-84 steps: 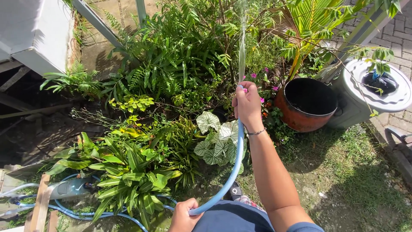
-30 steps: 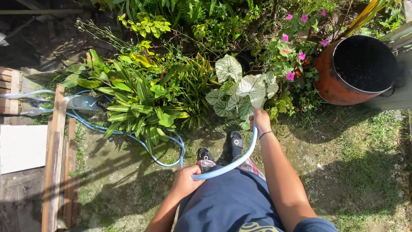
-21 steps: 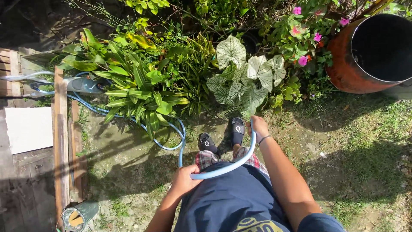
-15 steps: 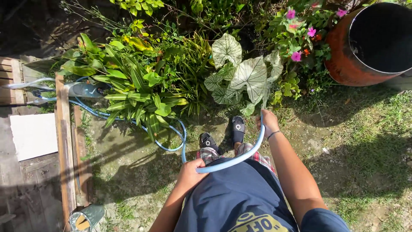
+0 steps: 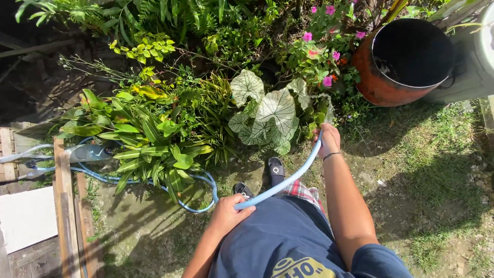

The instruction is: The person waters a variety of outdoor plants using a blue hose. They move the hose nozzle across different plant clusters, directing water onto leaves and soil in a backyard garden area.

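Right hand: your right hand is closed around the end of the hose, fingers wrapped on it, just beside the white-veined leaves.
Left hand: your left hand grips the hose lower down, at your waist, fingers curled around it.
Hose: light blue, it curves between your two hands, then loops over the ground to the left under the broad green plant.
Water: a thin spray shows just above the right hand, against the foliage.
Feet: black sandals stand on bare soil by the plants.
Pot: a rusty orange pot sits up right, beside pink flowers.
Ground: grass to the right.
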